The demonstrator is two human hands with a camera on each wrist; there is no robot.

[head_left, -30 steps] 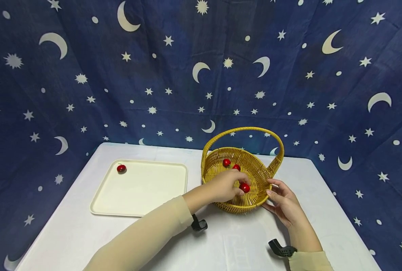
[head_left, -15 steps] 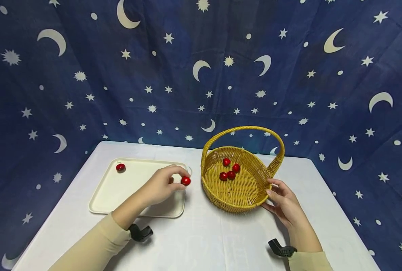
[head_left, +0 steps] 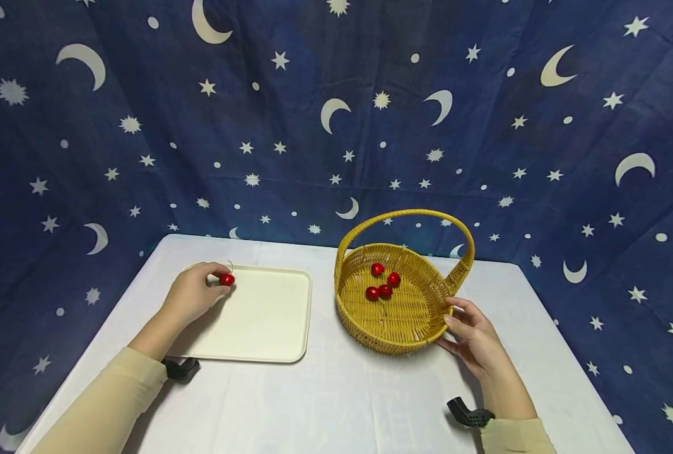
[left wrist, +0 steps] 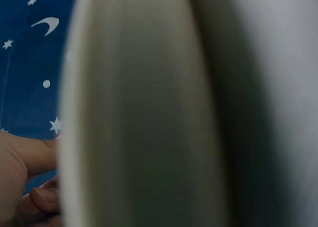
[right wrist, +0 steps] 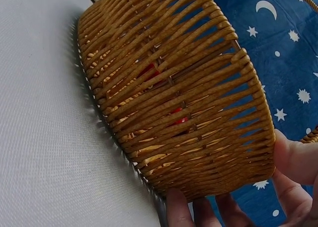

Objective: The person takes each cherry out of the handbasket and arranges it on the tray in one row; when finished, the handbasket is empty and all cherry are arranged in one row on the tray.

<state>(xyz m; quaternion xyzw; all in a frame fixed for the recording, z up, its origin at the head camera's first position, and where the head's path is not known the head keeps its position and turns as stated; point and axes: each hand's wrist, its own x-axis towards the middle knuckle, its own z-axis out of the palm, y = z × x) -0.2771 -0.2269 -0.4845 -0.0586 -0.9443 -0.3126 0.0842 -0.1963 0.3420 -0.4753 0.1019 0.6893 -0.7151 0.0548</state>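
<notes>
My left hand is over the back left of the cream tray, pinching a red cherry with a thin stem between thumb and fingers. In the left wrist view, the blurred tray edge covers most of the picture, with part of the hand at lower left. My right hand grips the right side of a yellow woven basket, thumb at the rim and fingers below. Several red cherries lie inside the basket. From the right wrist, its woven wall shows, with red glimpsed through gaps.
A white cloth covers the table. The basket's tall arched handle rises above its bowl. Behind the table hangs a dark blue curtain with moons and stars. Black wrist mounts stick out beside both sleeves.
My left hand, holding a cherry, has moved left from the basket across the tray to its back left. The cherry lying there is now hidden. My right hand keeps its grip on the basket.
</notes>
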